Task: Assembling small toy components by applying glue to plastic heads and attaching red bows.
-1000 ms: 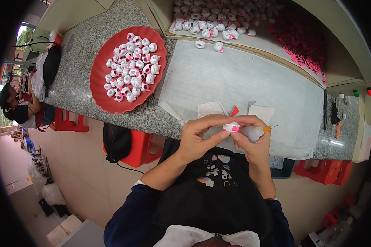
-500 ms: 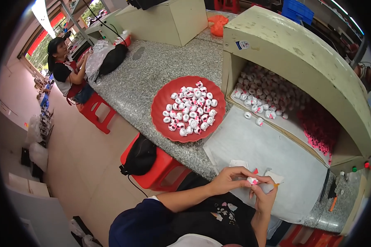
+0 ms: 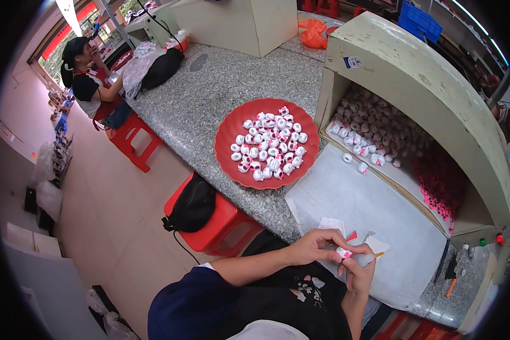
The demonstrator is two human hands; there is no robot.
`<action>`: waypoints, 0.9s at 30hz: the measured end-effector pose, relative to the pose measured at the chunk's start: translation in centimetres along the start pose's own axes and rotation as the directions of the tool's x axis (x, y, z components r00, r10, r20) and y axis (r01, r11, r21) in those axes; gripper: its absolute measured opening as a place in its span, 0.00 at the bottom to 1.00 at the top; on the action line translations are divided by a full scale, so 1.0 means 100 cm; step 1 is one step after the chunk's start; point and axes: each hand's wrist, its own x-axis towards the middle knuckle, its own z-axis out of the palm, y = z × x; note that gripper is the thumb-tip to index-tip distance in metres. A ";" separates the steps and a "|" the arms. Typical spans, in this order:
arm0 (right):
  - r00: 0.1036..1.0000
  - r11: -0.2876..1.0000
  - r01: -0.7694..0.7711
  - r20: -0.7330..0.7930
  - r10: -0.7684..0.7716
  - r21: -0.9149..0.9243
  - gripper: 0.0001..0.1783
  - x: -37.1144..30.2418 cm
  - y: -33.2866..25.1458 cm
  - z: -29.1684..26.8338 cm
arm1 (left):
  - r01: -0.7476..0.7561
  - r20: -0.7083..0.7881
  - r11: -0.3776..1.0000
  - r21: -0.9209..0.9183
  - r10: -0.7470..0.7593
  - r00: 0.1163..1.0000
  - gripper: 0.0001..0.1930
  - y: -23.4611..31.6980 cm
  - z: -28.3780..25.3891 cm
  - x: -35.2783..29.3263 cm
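A small white rounded piece with a pink patch (image 3: 343,253) is pinched between the fingertips of both my hands, above the pale sheet. My left hand (image 3: 313,247) grips it from the left, thumb and fingers closed. My right hand (image 3: 359,274) closes on it from the right. A whitish translucent thing (image 3: 364,259) shows at the right fingers; I cannot make out what it is. White scraps (image 3: 331,224) and a small red piece (image 3: 352,235) lie just beyond the hands. Similar white pieces with pink and dark marks (image 3: 273,137) fill a red scalloped dish (image 3: 232,165).
A cream arched housing (image 3: 413,62) stands at the right, with many white pieces (image 3: 374,122) and dark pink ones (image 3: 436,181) inside. The pale sheet (image 3: 374,198) covers the grey stone counter (image 3: 232,73) before it. Red stools (image 3: 209,241) stand leftward. A co-worker (image 3: 90,79) sits far left.
The view has shifted slightly. My hands keep hold of the white piece, turned a little. The co-worker's one hand has risen toward the head.
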 end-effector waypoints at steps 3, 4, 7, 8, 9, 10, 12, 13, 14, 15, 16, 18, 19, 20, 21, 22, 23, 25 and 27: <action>1.000 0.997 0.009 -0.023 -0.008 0.075 0.11 0.000 0.002 0.008 | 0.077 -0.124 0.995 -0.059 -0.084 0.989 0.14 0.007 0.010 -0.003; 0.999 0.999 0.011 -0.051 -0.009 0.035 0.11 0.000 0.002 0.011 | 0.059 -0.182 0.998 -0.035 -0.064 0.981 0.12 0.012 0.016 -0.002; 0.996 0.999 0.023 -0.083 -0.027 -0.047 0.13 0.002 0.004 0.017 | 0.059 -0.198 0.963 0.261 -0.006 0.980 0.13 0.018 0.011 -0.005; 0.997 0.996 0.030 -0.070 -0.036 -0.088 0.13 0.004 0.005 0.020 | 0.035 -0.226 0.907 0.419 0.067 0.972 0.12 0.021 0.010 -0.007; 0.995 0.996 0.025 -0.094 -0.033 -0.085 0.13 0.005 0.004 0.024 | 0.056 -0.253 0.834 0.548 0.101 0.962 0.12 0.029 0.008 -0.007; 0.996 0.994 0.024 -0.081 -0.033 -0.110 0.14 0.009 0.002 0.032 | 0.048 -0.283 0.738 0.673 0.197 0.939 0.11 0.035 0.001 -0.009; 0.995 0.991 0.019 -0.094 -0.032 -0.135 0.15 0.015 -0.001 0.032 | 0.045 -0.219 0.354 0.934 0.470 0.855 0.10 0.067 -0.028 -0.008; 0.996 0.987 0.028 -0.083 -0.041 -0.161 0.15 0.019 -0.001 0.025 | 0.122 -0.292 0.328 0.937 0.541 0.789 0.09 0.079 -0.051 -0.010; 0.995 0.979 0.077 -0.054 -0.088 -0.187 0.15 0.007 -0.011 0.020 | 0.201 -0.275 0.189 0.961 0.632 0.724 0.11 0.108 -0.052 -0.011; 0.994 0.980 0.074 -0.063 -0.087 -0.185 0.15 0.008 -0.012 0.013 | 0.274 -0.212 0.004 0.962 0.644 0.735 0.13 0.126 -0.074 -0.014; 0.994 0.980 0.054 -0.084 -0.071 -0.192 0.14 0.009 -0.011 0.006 | 0.334 -0.210 -0.123 0.934 0.568 0.796 0.15 0.139 -0.094 -0.019; 0.993 0.978 0.018 -0.115 -0.042 -0.210 0.14 0.012 -0.006 -0.005 | 0.409 -0.150 -0.435 0.803 0.516 0.843 0.21 0.147 -0.114 -0.032; 0.994 0.978 0.015 -0.105 -0.037 -0.208 0.14 0.010 -0.007 -0.012 | 0.418 -0.094 -0.580 0.699 0.505 0.858 0.24 0.149 -0.114 -0.031; 0.985 0.976 0.026 -0.164 -0.063 -0.216 0.13 0.007 -0.009 -0.018 | 0.428 -0.097 -0.583 0.691 0.511 0.854 0.24 0.150 -0.118 -0.035; 0.973 0.976 0.033 -0.214 -0.080 -0.215 0.13 0.002 -0.010 -0.023 | 0.590 -0.268 -0.394 0.705 0.623 0.735 0.27 0.153 -0.120 -0.048; 0.978 0.976 0.029 -0.197 -0.072 -0.214 0.13 0.000 -0.008 -0.027 | 0.714 -0.435 -0.171 0.679 0.691 0.578 0.30 0.153 -0.125 -0.059; 0.972 0.978 0.025 -0.225 -0.073 -0.207 0.12 -0.001 -0.007 -0.029 | 0.724 -0.435 -0.169 0.669 0.701 0.565 0.30 0.152 -0.133 -0.067; 0.973 0.980 0.024 -0.219 -0.068 -0.199 0.12 -0.001 -0.006 -0.031 | 0.793 -0.917 0.460 0.399 0.204 0.344 0.33 0.155 -0.144 -0.082; 0.978 0.980 0.019 -0.201 -0.060 -0.199 0.12 0.000 -0.005 -0.032 | 0.636 -0.928 0.715 0.289 0.046 0.370 0.30 0.155 -0.154 -0.086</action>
